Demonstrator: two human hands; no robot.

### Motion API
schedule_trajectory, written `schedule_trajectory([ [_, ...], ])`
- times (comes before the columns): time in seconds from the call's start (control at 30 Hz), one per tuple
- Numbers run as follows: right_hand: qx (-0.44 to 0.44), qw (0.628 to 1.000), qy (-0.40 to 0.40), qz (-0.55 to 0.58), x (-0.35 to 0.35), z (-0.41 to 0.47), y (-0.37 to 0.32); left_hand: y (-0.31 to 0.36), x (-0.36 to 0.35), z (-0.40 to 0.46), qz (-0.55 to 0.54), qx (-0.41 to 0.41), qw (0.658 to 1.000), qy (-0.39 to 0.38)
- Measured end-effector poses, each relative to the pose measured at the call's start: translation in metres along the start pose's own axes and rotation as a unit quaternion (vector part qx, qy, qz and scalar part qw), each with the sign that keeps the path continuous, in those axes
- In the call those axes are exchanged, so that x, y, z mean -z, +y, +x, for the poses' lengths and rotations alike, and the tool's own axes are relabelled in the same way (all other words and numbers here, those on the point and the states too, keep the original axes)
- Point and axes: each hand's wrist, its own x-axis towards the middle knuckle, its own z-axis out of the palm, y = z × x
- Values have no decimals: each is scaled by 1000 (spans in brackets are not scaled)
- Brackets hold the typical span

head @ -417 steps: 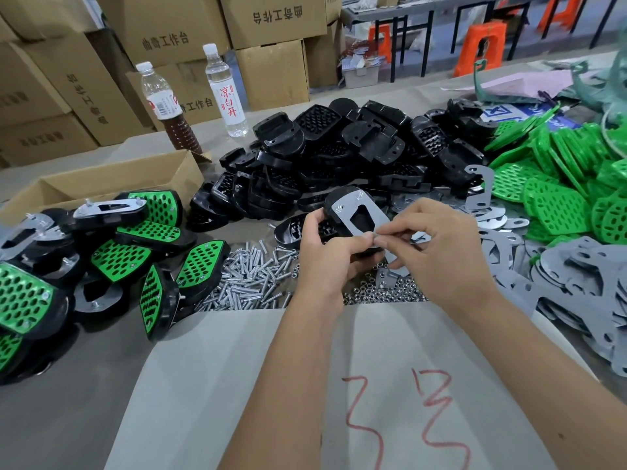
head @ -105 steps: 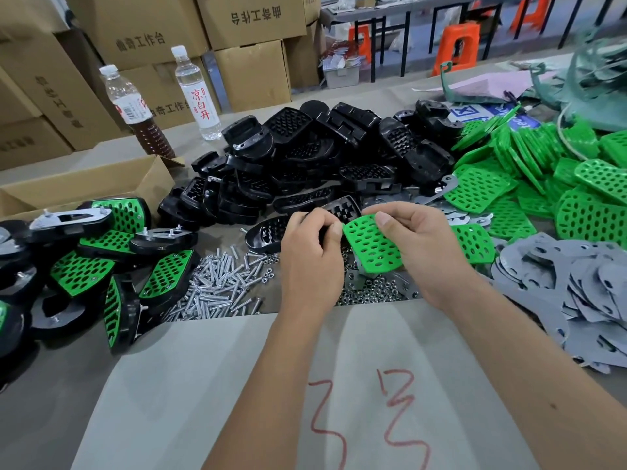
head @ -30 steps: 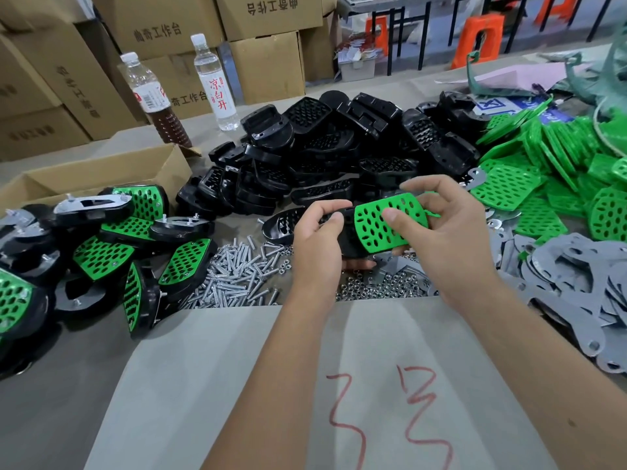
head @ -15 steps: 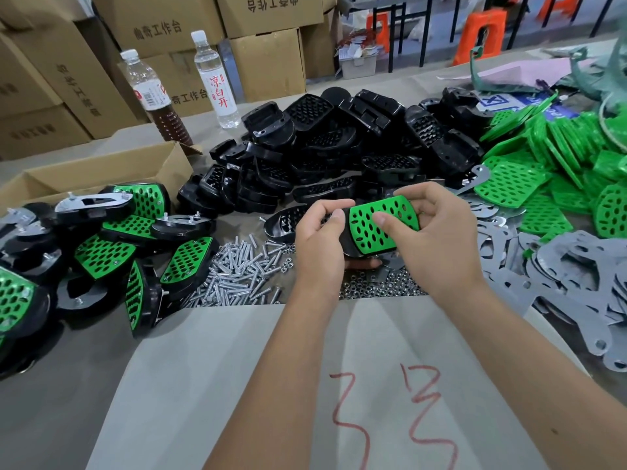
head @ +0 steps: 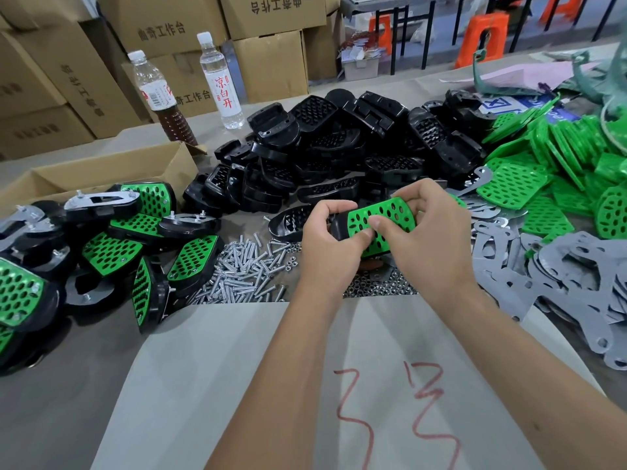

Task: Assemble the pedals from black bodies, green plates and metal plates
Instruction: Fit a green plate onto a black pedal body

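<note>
Two hands hold one pedal over the middle of the desk (head: pixel 68 385), just above the loose screws (head: pixel 244 269) and nuts (head: pixel 380 288). My left hand (head: pixel 330 247) curls round the black body (head: pixel 337 227) at its near end, and my right hand (head: pixel 427 232) wraps the far end with the thumb pressing down on the green plate (head: pixel 380 218) laid over it.

The risk I see is the plate sitting skewed: if its holes miss the body's, the screws will not pass, and pressing harder could flex the thin plate. I cannot tell from here whether it is seated flush.

The desk is grey and crowded: spare black bodies (head: pixel 339 147) heaped toward the far edge, green plates (head: pixel 543 157) and metal plates (head: pixel 559 273) along the right edge, finished pedals (head: pixel 112 245) at the left beside a cardboard box (head: pixel 101 171). Two bottles (head: pixel 220 79) stand at the far-left, stacked cartons (head: pixel 271 15) behind, orange stools (head: pixel 481 32) beyond.
</note>
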Motion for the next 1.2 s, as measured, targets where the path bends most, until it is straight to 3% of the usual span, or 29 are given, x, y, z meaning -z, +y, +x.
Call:
schedule_trajectory([
  [0.17,8,1000,1,23,6,-3,2,0,0,0,-21,5,1000,-14],
  [0.47,98,987,3,-130,15,6,5,0,0,3,-60,19,998,0],
  [0.6,-38,997,-61,1,15,4,10,1,1,3,-65,24,998,-11],
  [0.7,-98,974,-135,156,17,8,14,5,5,3,-137,56,988,-36],
  [0.77,-121,959,-130,222,19,11,15,6,4,4,-151,75,984,-52],
  [1.0,-142,937,-135,288,22,15,21,4,5,5,-145,71,979,-121],
  [1.2,-188,893,-186,364,21,14,16,6,7,4,-180,67,971,-139],
])
